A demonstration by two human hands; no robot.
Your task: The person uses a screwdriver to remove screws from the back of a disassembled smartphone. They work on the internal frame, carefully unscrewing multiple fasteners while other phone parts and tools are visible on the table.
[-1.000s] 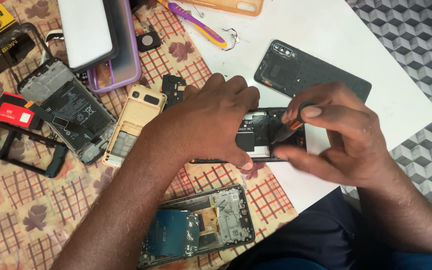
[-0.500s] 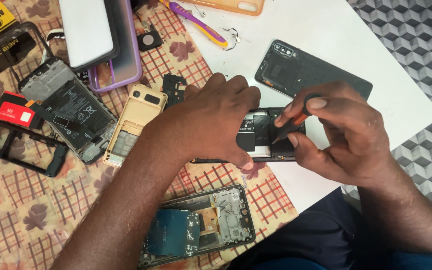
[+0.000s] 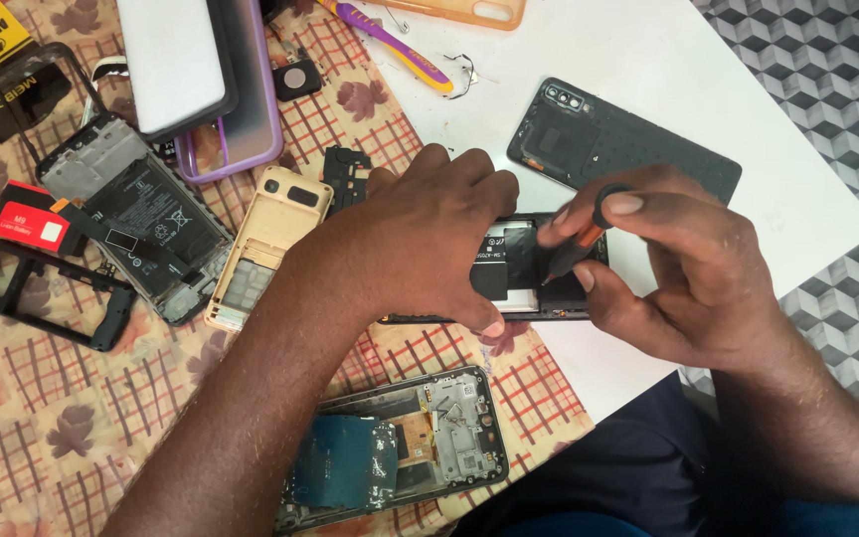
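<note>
The white table (image 3: 708, 60) lies bare at the far right, the widest open stretch. Beside it the black back cover (image 3: 638, 144) blocks the way just beyond the opened phone (image 3: 524, 268). To the left, the gold handset (image 3: 265, 249), the battery frame (image 3: 141, 224) and the stacked cases (image 3: 221, 89) crowd the patterned cloth (image 3: 52, 418); the near-left cloth is open.

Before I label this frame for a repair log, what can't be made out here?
Head view only:
- Opened phone: its left part hidden under the left hand.
- Screwdriver tip: too small; contact unclear.
- Right hand covers the phone's right end.
- Orange case: cut off by top edge.
</note>
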